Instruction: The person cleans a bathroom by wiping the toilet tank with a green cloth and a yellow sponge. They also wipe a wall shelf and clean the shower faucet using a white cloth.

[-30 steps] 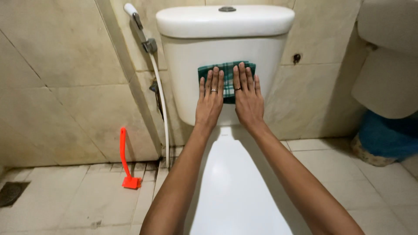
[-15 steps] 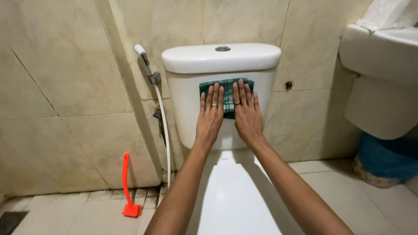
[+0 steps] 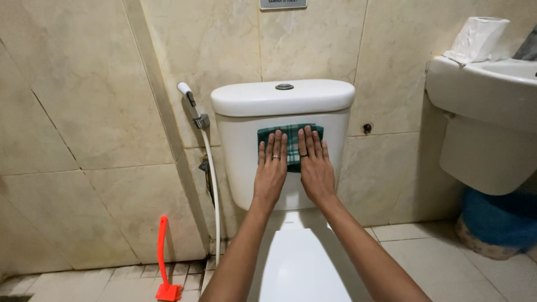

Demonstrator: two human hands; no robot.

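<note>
A green checked cloth (image 3: 291,136) lies flat against the front of the white toilet tank (image 3: 240,162). My left hand (image 3: 272,168) and my right hand (image 3: 315,165) press side by side on the cloth, fingers straight and pointing up. Each hand wears a ring. The tank lid (image 3: 282,98) with its round flush button (image 3: 284,86) sits just above my fingertips. The shut toilet seat lid (image 3: 305,265) is below, between my forearms.
A white spray hose (image 3: 211,184) hangs left of the tank. An orange brush (image 3: 163,257) leans on the tiled wall at lower left. A white sink (image 3: 486,106) with a paper roll (image 3: 475,39) is at right, over a blue bucket (image 3: 495,221).
The view has tilted up, so the tank sits lower in frame and the sink and paper roll show. Both hands stay pressed on the cloth, a little lower on the tank front.
</note>
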